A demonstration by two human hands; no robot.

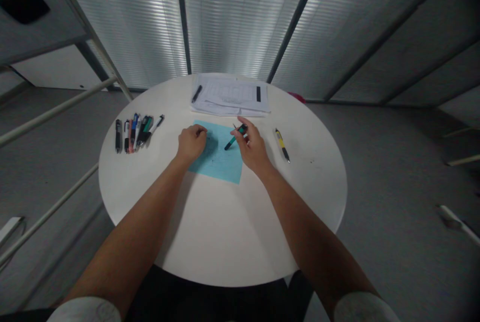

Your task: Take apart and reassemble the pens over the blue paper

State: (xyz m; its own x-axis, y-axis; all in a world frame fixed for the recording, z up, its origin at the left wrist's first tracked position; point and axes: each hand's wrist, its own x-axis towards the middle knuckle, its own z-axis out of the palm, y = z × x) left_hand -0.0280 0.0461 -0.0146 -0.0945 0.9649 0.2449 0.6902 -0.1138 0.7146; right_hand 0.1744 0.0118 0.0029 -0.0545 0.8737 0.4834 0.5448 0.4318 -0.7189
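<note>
because the green-and-black pen (230, 144) is slim, the right hand (255, 149) seems to need only thumb and fingertips: this grip is clamped on the barrel, which slants above the blue sheet (221, 168), its dark end pointing down to the left. whether that end meets the paper i cannot tell. the left hand (192, 143) curls over the sheet's left side, fingers drawn in, perhaps placed there to steady it; whether they close on anything is hidden. the sheet is thin, matt and straight-edged, lying askew on the smooth, white, rounded worktop (225, 232). just right of the right hand lies a yellow-and-black pen (282, 144), probably set within easy reach. beyond the sheet, white papers (228, 93) lie stacked with uneven edges, a black pen (197, 93) resting on them, maybe as a small weight. well off to the left, a bunch of pens (134, 127), slim and variously coloured, lies side by side, presumably grouped for tidiness.
</note>
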